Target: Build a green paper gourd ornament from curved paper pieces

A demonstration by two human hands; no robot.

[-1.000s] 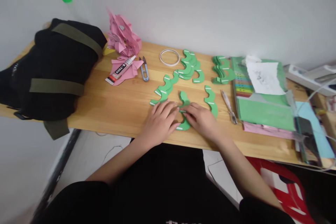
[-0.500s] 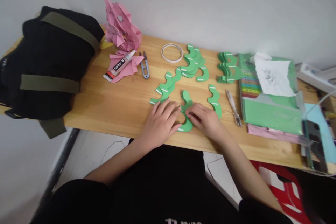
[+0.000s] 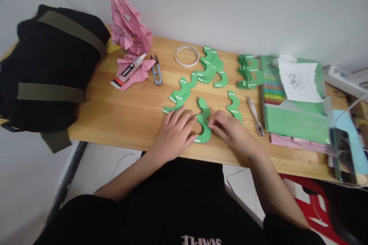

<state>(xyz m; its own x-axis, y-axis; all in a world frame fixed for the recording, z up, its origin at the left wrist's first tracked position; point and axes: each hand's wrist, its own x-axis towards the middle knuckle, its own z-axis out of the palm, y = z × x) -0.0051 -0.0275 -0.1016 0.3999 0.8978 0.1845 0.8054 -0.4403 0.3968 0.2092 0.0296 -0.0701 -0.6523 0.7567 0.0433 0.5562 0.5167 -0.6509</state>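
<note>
A wavy green paper cutout [image 3: 205,122] with white strips lies on the wooden table in front of me. My left hand [image 3: 176,132] rests flat with its fingers spread, its fingertips and thumb at the cutout's left edge. On the other side, my right hand [image 3: 228,128] has thumb and forefinger pinched at the cutout's right edge; anything between those fingertips is too small to make out. Another green cutout [image 3: 233,103] lies just beyond the right hand. Overlapping green cutouts [image 3: 181,93] lie past the left fingers.
Farther back are a tape roll [image 3: 176,56], more green cutouts [image 3: 211,65] and a folded green stack [image 3: 249,72]. Left stand a black bag [image 3: 57,65], pink paper [image 3: 130,26], a glue tube [image 3: 128,72] and thread snips [image 3: 156,72]. Right lie a pen [image 3: 255,116], folder [image 3: 296,122] and phone [image 3: 343,153].
My right hand has drawn slightly right, off the middle of the green cutout to its edge, with the fingers still pinched. My left hand stays in place.
</note>
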